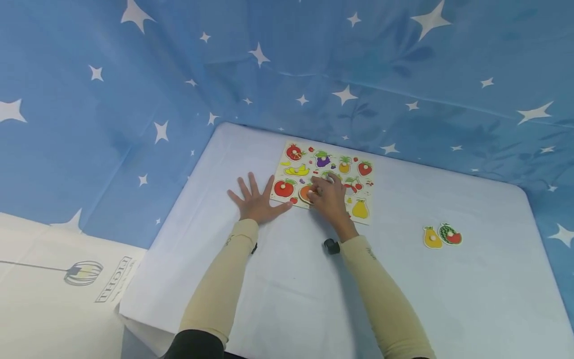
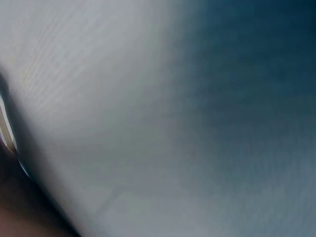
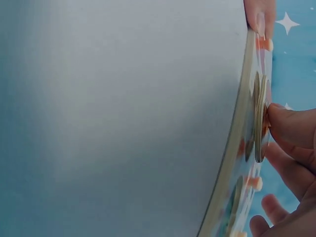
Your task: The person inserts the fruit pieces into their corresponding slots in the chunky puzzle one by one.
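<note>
A wooden fruit puzzle board (image 1: 280,173) lies on the white table. My right hand (image 1: 331,202) pinches an orange, round fruit puzzle piece (image 1: 305,194) at the board's lower middle. The right wrist view shows this piece (image 3: 260,123) edge-on against the board face, thumb and finger at its knob side; whether it sits in its recess I cannot tell. My left hand (image 1: 257,205) lies with fingers spread on the table, its thumb at the board's lower left corner. Around them are apple (image 1: 283,188), banana (image 1: 297,170) and pear (image 1: 360,209) pieces. The left wrist view is mostly blurred.
A yellow pear-shaped piece (image 1: 432,239) and a watermelon piece (image 1: 449,234) lie side by side on the table to the right. Blue star-patterned cloth (image 1: 278,80) hangs behind the table. A printed cream surface (image 1: 49,279) is at the lower left.
</note>
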`<state>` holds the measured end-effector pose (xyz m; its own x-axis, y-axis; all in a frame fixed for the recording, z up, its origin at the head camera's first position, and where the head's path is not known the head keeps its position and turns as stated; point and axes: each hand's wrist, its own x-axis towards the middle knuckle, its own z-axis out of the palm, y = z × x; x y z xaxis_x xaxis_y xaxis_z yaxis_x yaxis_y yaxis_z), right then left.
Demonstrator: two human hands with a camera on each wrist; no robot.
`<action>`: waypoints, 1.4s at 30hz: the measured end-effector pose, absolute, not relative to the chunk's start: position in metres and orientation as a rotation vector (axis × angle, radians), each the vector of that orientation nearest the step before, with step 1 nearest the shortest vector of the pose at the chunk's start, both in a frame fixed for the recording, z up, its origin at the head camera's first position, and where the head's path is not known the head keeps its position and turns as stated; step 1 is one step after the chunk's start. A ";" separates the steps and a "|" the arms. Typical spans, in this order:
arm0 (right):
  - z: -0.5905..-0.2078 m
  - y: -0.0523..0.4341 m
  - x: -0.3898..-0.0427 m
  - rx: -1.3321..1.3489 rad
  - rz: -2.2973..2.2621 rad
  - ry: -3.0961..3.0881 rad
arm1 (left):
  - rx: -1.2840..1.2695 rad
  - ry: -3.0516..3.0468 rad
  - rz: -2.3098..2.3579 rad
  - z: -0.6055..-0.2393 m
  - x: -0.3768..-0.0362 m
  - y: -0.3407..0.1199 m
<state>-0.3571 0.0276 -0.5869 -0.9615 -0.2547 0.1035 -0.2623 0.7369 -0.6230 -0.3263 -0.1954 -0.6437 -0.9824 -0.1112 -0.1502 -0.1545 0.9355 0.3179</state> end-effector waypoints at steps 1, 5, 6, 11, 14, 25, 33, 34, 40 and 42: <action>-0.588 0.027 -0.357 0.426 1.038 -2.929 | -0.202 2.962 0.504 -0.644 -0.326 -0.195; -0.590 0.026 -0.357 0.387 1.010 -2.969 | -0.195 2.975 0.502 -0.645 -0.326 -0.194; -0.591 0.025 -0.357 0.381 1.006 -2.973 | -0.192 2.976 0.501 -0.645 -0.326 -0.194; -0.594 0.024 -0.357 0.367 1.011 -2.976 | -0.188 2.980 0.498 -0.646 -0.327 -0.196; -0.596 0.024 -0.357 0.356 1.008 -2.974 | -0.189 2.982 0.502 -0.646 -0.327 -0.195; -0.597 0.027 -0.354 0.485 0.903 -2.900 | -0.184 2.965 0.559 -0.645 -0.326 -0.197; -0.590 0.023 -0.352 0.443 0.873 -2.963 | -0.191 2.949 0.553 -0.642 -0.326 -0.197; -0.589 0.023 -0.353 0.436 0.873 -2.970 | -0.193 2.946 0.555 -0.642 -0.326 -0.197; -0.586 0.026 -0.353 0.450 0.958 -3.005 | -0.208 2.929 0.545 -0.640 -0.326 -0.196; -0.586 0.029 -0.353 0.460 1.018 -3.012 | -0.206 2.929 0.548 -0.641 -0.326 -0.196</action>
<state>-0.3532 0.0293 -0.5856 -0.9565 -0.2906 0.0245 -0.2459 0.7584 -0.6037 -0.3258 -0.1962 -0.6405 -0.9786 -0.1061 -0.1760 -0.1625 0.9238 0.3468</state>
